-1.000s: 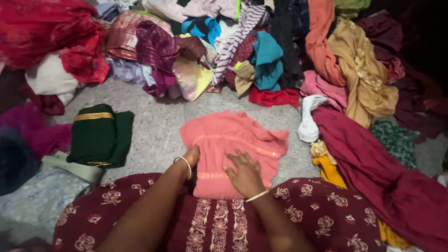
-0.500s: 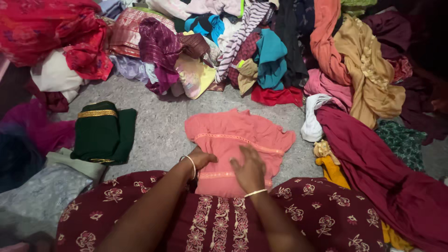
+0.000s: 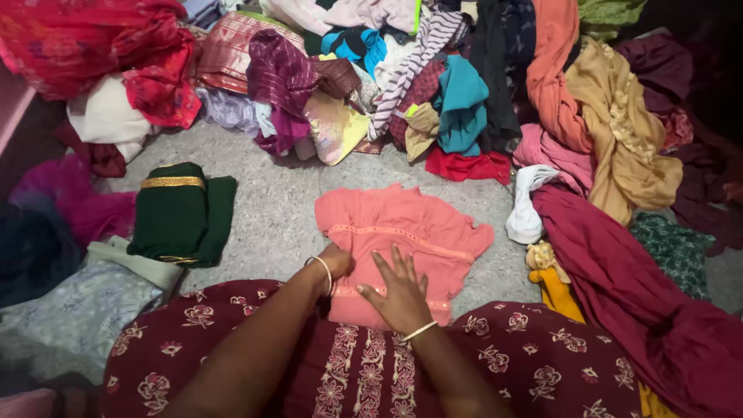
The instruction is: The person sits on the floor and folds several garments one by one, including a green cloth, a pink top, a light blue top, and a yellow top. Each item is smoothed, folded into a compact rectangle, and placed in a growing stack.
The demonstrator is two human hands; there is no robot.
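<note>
Head view, looking down at a person seated on a grey stone floor [image 3: 271, 209], lap covered by a maroon dress with floral print [image 3: 511, 364]. Coral-pink garment [image 3: 410, 232] lies partly folded on the floor, its near edge at the lap, lace trim band running across it. Right hand [image 3: 398, 294] lies flat on the garment's near half, fingers spread, palm down, grip open, pressing the cloth and holding nothing. Left hand [image 3: 337, 259] is at the garment's left edge, fingers curled against the fabric; cannot tell whether it pinches the cloth or only touches it. Thin bangle on each wrist.

Left of the garment, apart from it: folded dark green cloth with gold border [image 3: 182, 217]. Nearer the lap on the left, pale grey-green printed fabric [image 3: 93, 302]. Magenta fabric [image 3: 70, 205] at far left. Right side: long maroon cloth [image 3: 635, 279] draped along the floor, white cloth [image 3: 526, 209] just beside the pink garment's right corner, mustard-yellow piece [image 3: 553, 286] near the lap. Across the top: big mixed heap of clothes [image 3: 433, 85], with red fabric [image 3: 101, 46] at top left, teal, striped, tan and orange pieces.
</note>
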